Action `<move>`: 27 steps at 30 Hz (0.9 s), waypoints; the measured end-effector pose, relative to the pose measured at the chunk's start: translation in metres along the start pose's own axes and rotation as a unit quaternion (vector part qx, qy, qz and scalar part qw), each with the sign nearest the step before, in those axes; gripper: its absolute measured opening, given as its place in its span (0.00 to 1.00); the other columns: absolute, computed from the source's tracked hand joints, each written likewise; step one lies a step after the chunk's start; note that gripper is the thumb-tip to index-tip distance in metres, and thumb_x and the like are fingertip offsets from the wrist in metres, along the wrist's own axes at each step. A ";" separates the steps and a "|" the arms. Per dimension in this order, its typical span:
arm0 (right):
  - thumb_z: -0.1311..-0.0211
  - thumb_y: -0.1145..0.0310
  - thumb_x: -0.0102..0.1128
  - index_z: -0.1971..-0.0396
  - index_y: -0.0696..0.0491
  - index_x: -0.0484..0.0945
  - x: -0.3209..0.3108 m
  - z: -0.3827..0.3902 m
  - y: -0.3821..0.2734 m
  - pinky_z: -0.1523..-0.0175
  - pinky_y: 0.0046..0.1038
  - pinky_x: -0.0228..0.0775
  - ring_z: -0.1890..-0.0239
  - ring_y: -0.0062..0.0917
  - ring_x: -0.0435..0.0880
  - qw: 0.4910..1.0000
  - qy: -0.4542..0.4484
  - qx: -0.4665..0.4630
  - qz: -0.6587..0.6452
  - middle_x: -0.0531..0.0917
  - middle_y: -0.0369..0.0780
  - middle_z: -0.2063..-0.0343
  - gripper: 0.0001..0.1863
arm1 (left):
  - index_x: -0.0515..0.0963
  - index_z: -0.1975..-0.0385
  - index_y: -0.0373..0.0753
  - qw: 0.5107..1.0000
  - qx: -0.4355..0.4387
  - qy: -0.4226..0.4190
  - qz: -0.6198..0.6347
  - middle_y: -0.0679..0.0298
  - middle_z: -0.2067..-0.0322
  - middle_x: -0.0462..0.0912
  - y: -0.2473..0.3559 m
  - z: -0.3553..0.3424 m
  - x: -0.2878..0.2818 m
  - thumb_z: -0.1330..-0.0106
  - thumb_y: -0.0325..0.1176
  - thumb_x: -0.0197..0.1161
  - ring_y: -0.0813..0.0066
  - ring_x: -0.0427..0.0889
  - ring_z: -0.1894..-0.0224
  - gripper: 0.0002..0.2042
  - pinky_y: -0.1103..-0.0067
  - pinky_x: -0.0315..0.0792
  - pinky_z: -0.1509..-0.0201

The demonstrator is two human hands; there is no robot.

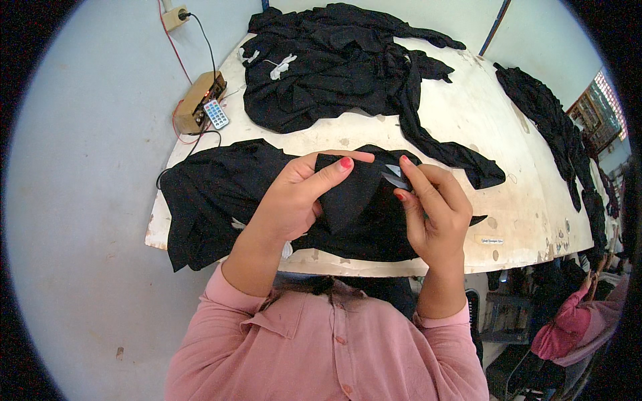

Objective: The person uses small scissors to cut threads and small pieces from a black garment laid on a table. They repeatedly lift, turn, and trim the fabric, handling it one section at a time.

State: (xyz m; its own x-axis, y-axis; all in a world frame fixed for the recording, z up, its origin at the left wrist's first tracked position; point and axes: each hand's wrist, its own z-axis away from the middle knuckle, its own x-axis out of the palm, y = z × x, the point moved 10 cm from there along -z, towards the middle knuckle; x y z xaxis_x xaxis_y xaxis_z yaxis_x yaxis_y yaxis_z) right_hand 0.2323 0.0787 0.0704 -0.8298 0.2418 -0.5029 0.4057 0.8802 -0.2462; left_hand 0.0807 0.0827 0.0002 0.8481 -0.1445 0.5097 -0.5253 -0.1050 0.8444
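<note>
A black garment (224,184) lies spread along the near side of the table, partly raised in front of me. My left hand (292,197) is closed on a fold of it, the thumb on top and the index finger stretched along the cloth's upper edge. Between the fingertips of my right hand (438,207) is a small pair of thread snips (396,179). Their pointed blades stand a little apart and face left, close to the raised cloth. My right palm and fingers hide the snips' handle.
More black garments (321,73) are heaped at the table's (535,200) far side, with white tags on them. Another dark pile (535,100) hangs at the right edge. A brown box (200,100) with wires and a remote control (216,114) stands far left. A person (568,327) sits lower right.
</note>
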 end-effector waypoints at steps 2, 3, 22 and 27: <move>0.56 0.75 0.68 0.56 0.52 0.82 0.000 0.000 0.000 0.70 0.26 0.70 0.74 0.29 0.79 1.000 -0.006 0.003 -0.014 0.81 0.41 0.70 0.21 | 0.77 0.53 0.34 1.000 -0.002 -0.006 0.004 0.61 0.58 0.82 -0.001 0.000 0.001 0.30 0.31 0.53 0.78 0.81 0.58 0.12 0.83 0.75 0.55; 0.56 0.75 0.68 0.56 0.52 0.82 0.001 0.000 -0.001 0.70 0.26 0.70 0.74 0.29 0.79 1.000 -0.006 0.002 -0.021 0.81 0.41 0.70 0.21 | 0.77 0.53 0.34 1.000 -0.002 -0.011 0.005 0.61 0.58 0.82 -0.001 0.000 0.001 0.30 0.31 0.53 0.78 0.81 0.58 0.12 0.83 0.75 0.55; 0.55 0.79 0.68 0.57 0.55 0.82 0.004 0.001 -0.011 0.70 0.23 0.68 0.75 0.26 0.77 0.999 -0.001 -0.032 -0.006 0.79 0.42 0.70 0.21 | 0.78 0.54 0.34 0.999 -0.005 -0.001 -0.039 0.62 0.58 0.82 -0.002 0.002 -0.001 0.30 0.32 0.53 0.79 0.81 0.58 0.12 0.83 0.74 0.55; 0.57 0.75 0.68 0.58 0.51 0.83 0.003 0.002 -0.015 0.74 0.25 0.65 0.78 0.26 0.75 0.997 0.021 -0.066 0.036 0.80 0.37 0.71 0.20 | 0.78 0.54 0.34 1.000 -0.014 -0.008 0.000 0.61 0.57 0.82 -0.002 0.003 0.002 0.30 0.32 0.52 0.78 0.81 0.57 0.12 0.83 0.74 0.54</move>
State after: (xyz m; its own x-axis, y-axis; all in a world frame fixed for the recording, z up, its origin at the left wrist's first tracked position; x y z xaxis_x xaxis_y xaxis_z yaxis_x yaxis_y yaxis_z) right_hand 0.2247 0.0653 0.0710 -0.8162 0.3213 -0.4802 0.4135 0.9054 -0.0969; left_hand 0.0837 0.0797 -0.0012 0.8465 -0.1599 0.5078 -0.5236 -0.0777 0.8484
